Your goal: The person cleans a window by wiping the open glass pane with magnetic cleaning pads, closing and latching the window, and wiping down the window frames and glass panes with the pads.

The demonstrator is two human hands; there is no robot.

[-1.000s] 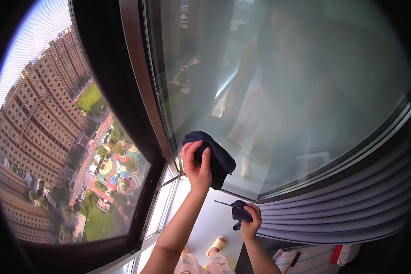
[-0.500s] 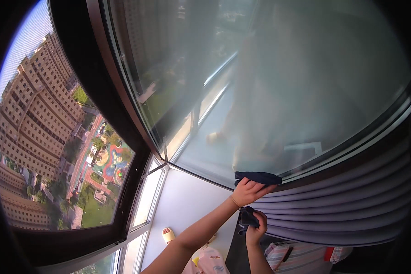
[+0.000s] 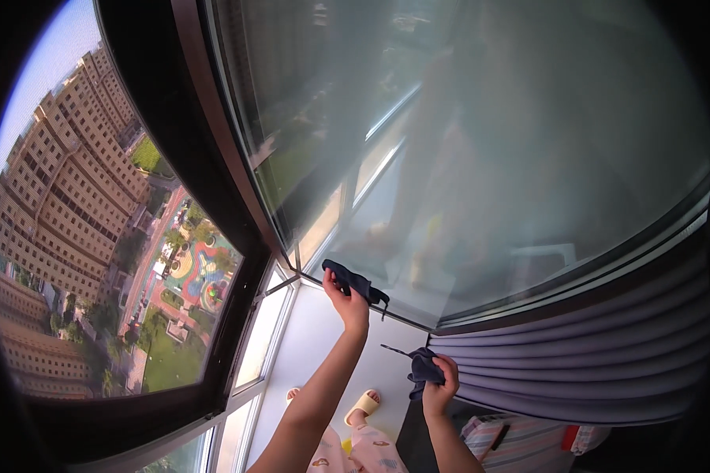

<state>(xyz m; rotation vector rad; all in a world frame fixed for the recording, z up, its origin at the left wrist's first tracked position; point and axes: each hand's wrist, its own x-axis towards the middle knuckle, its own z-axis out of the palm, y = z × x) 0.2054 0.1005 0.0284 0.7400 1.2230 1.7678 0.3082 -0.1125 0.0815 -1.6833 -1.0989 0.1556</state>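
Note:
My left hand (image 3: 345,301) is closed on a dark navy cloth (image 3: 356,284) at the lower edge of a large glass pane (image 3: 528,158). Whether the cloth presses on the glass or only overlaps it, I cannot tell. A short dark strap dangles from its right end. Lower and to the right, my right hand (image 3: 441,385) grips a second, bunched navy cloth (image 3: 424,366), from which a thin cord sticks out to the left. Hazy reflections cover much of the pane.
On the left, a dark-framed window (image 3: 237,315) looks out on tall buildings and a colourful playground far below. Grey pleated curtains (image 3: 576,355) hang at the right, above striped fabric (image 3: 521,441). My feet in yellow slippers (image 3: 362,406) stand on the pale floor (image 3: 312,339).
My left hand has swept left along the pane's lower edge with its cloth. The right hand has dropped slightly, its cloth now apart from the left arm. The view has shifted a little.

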